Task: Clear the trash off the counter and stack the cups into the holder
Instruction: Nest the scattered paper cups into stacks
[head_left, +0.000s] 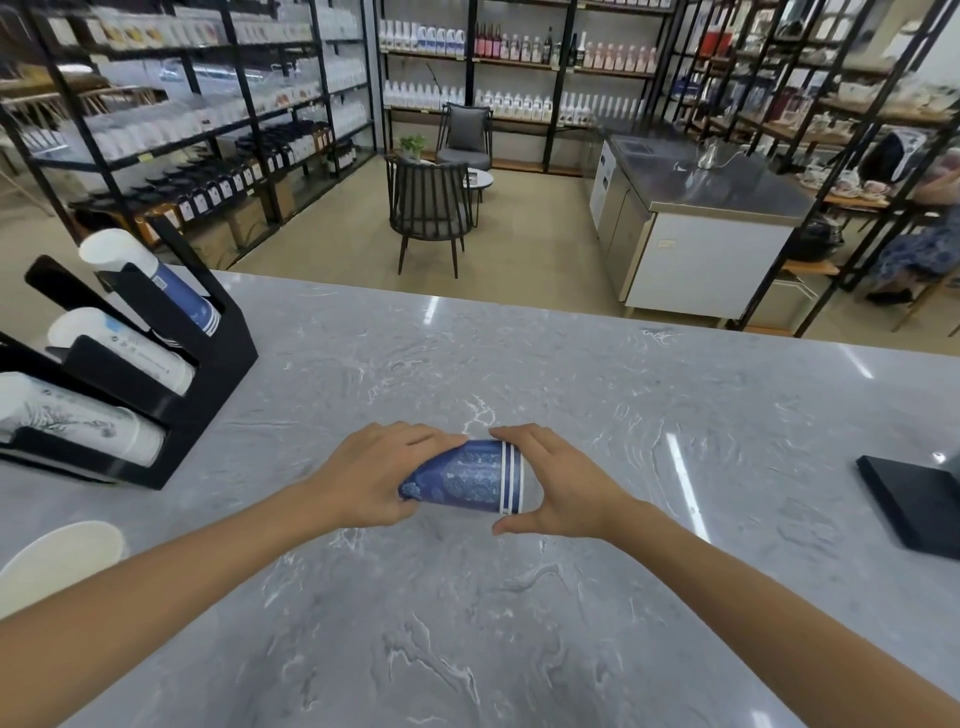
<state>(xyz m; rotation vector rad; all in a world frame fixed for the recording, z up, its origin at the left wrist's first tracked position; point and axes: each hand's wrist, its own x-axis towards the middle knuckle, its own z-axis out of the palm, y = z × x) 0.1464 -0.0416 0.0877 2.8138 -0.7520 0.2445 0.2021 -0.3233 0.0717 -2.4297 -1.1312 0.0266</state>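
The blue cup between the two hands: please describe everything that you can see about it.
The blue cup looks like a paper cup, dark blue with a paler floral print and three white stripes around its right end. It lies on its side just above or on the grey marble counter, its long axis running left to right. The left hand wraps its left end and the right hand cups the striped end. Whether it is one cup or several nested cannot be told.
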